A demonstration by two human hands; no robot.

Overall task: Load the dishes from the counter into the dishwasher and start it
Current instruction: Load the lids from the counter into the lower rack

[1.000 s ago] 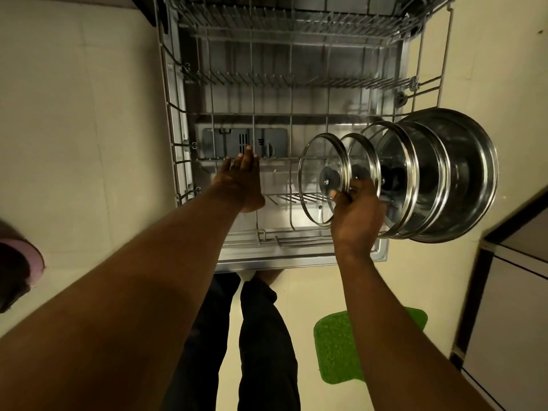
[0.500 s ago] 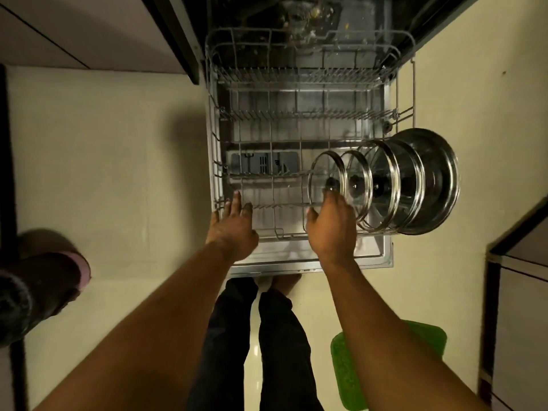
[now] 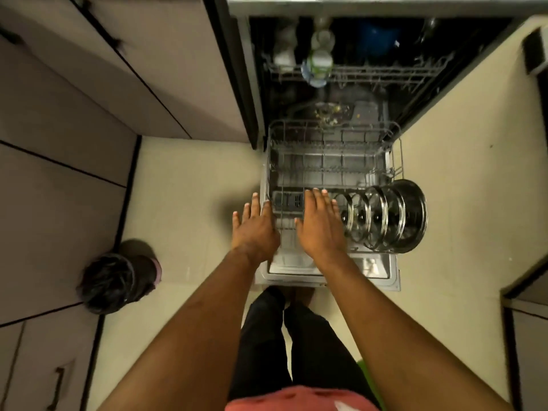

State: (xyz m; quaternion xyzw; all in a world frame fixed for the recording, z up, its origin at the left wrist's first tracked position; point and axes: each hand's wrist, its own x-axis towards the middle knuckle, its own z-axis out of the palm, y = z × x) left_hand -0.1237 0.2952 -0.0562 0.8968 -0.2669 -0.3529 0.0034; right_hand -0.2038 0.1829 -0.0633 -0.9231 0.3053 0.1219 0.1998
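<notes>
The dishwasher's lower wire rack [image 3: 332, 149] is pulled out over the open door [image 3: 379, 272]. Several glass lids [image 3: 360, 216] stand on edge at its right side, with a steel pot [image 3: 413, 216] behind them. My left hand [image 3: 255, 225] hovers flat over the rack's front left corner, fingers spread and holding nothing. My right hand [image 3: 318, 221] is held flat over the rack's front middle, just left of the lids, also holding nothing. In the dark upper rack [image 3: 385, 74] sit glasses [image 3: 318, 65] and a blue item [image 3: 376, 34].
Grey cabinet fronts [image 3: 89, 99] run along the left. Another person's head [image 3: 115, 280] shows low at the left by the cabinets. My legs stand right behind the door. More cabinets [image 3: 530, 336] are at the right, and pale floor lies on both sides of the dishwasher.
My right hand has let go of the nearest glass lid and opened flat. The view has risen and pulled back, so the whole dishwasher now shows. Both hands are raised above the rack.
</notes>
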